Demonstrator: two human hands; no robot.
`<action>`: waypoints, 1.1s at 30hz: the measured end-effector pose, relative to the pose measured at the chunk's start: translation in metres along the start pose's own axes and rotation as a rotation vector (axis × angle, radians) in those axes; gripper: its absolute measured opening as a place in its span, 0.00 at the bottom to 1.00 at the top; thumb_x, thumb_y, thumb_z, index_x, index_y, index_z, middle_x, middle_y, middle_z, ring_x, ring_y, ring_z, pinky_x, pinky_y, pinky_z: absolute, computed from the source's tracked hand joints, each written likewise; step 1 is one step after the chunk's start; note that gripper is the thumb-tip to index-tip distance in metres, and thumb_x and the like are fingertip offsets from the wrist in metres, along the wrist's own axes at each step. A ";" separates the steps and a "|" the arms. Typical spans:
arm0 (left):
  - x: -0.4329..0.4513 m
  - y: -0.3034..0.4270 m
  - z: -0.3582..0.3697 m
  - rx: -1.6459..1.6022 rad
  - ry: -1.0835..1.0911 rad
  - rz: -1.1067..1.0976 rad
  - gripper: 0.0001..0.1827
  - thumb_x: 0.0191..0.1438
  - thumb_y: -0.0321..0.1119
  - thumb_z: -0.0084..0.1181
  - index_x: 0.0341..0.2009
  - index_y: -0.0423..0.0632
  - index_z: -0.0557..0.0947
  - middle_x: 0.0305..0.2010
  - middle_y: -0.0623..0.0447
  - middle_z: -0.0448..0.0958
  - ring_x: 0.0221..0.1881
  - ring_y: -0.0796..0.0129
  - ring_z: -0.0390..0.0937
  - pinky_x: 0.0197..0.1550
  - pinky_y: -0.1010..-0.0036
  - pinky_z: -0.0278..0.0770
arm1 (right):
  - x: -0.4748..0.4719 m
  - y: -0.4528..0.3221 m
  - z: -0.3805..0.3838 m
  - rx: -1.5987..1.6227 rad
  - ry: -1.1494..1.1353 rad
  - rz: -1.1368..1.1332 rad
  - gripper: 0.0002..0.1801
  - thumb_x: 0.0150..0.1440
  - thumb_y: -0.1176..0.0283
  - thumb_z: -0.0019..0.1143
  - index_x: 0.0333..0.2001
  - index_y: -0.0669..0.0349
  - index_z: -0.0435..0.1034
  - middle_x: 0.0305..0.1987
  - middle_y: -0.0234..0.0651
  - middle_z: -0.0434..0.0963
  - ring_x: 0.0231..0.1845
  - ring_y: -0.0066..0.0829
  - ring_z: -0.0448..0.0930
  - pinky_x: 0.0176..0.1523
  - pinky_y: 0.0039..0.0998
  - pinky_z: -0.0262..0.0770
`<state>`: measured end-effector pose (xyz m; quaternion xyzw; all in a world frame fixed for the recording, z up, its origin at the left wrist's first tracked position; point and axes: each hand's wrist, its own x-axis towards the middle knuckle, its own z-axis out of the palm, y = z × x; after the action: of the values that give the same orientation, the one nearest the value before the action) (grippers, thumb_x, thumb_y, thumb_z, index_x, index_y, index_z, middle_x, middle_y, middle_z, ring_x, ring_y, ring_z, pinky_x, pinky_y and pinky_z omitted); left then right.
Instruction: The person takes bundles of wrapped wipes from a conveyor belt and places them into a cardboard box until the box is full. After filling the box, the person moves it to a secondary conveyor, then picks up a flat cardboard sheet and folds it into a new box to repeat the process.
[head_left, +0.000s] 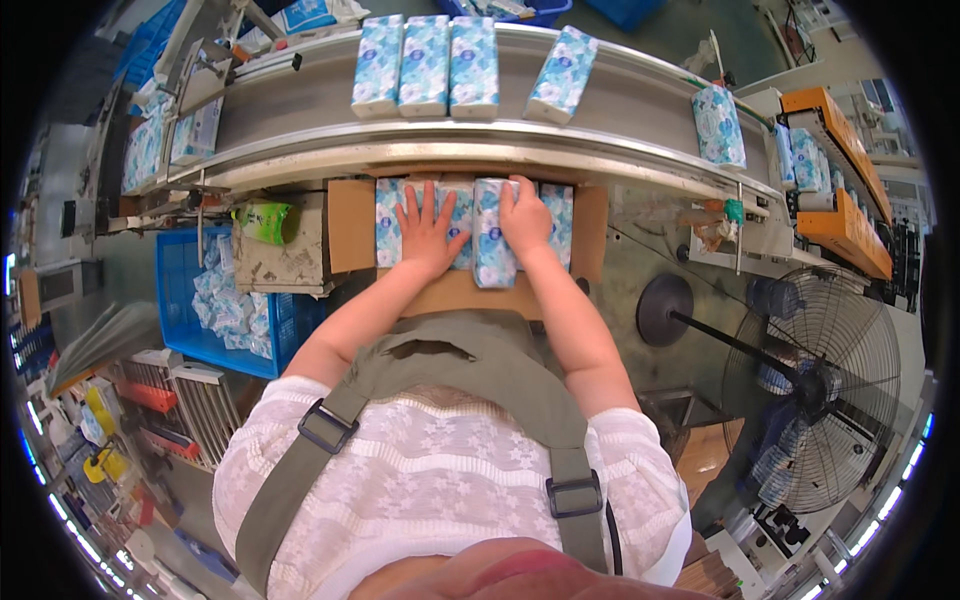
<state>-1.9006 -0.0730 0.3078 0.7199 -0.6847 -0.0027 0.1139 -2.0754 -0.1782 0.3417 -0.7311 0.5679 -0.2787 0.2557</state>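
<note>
An open cardboard box (351, 225) stands before me, its flaps spread, with several blue-and-white floral tissue packs (388, 225) inside. My left hand (429, 234) lies flat, fingers spread, on the packs in the box's left half. My right hand (523, 219) grips the right side of one tissue pack (493, 255), which sits higher than the others and reaches over the box's near edge. Just beyond the box, three packs (425, 67) stand side by side on a conveyor (300, 105), with a tilted pack (562, 75) to their right.
A blue plastic crate (217, 360) holding crumpled packs is at the lower left, beside a worn stand (281, 262) bearing a green container (266, 223). A pedestal fan (814, 386) stands at the right. Another pack (718, 126) lies farther right on the conveyor, near orange-sided machinery (840, 225).
</note>
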 end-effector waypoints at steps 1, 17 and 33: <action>0.000 -0.001 0.001 -0.011 -0.016 -0.005 0.43 0.56 0.58 0.55 0.72 0.59 0.57 0.78 0.39 0.33 0.74 0.29 0.26 0.68 0.33 0.32 | 0.005 0.001 -0.005 -0.012 -0.036 0.002 0.27 0.61 0.52 0.51 0.54 0.62 0.63 0.32 0.52 0.81 0.32 0.54 0.81 0.37 0.49 0.77; -0.032 -0.142 -0.088 -0.600 -0.054 -0.936 0.38 0.46 0.41 0.66 0.59 0.32 0.70 0.57 0.37 0.72 0.56 0.51 0.73 0.52 0.65 0.73 | -0.044 0.064 -0.098 -0.500 0.119 0.401 0.39 0.51 0.48 0.61 0.55 0.69 0.62 0.45 0.55 0.78 0.48 0.51 0.79 0.52 0.45 0.73; -0.004 -0.059 -0.089 -0.213 -0.698 0.326 0.46 0.39 0.59 0.68 0.56 0.39 0.72 0.59 0.31 0.67 0.54 0.34 0.71 0.52 0.53 0.74 | -0.035 0.016 -0.112 -0.417 -0.960 0.196 0.46 0.39 0.51 0.71 0.59 0.61 0.64 0.68 0.55 0.62 0.67 0.53 0.64 0.70 0.50 0.57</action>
<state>-1.8289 -0.0523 0.3835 0.5418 -0.7833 -0.3002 -0.0525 -2.1710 -0.1544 0.4065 -0.7551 0.4961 0.2314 0.3609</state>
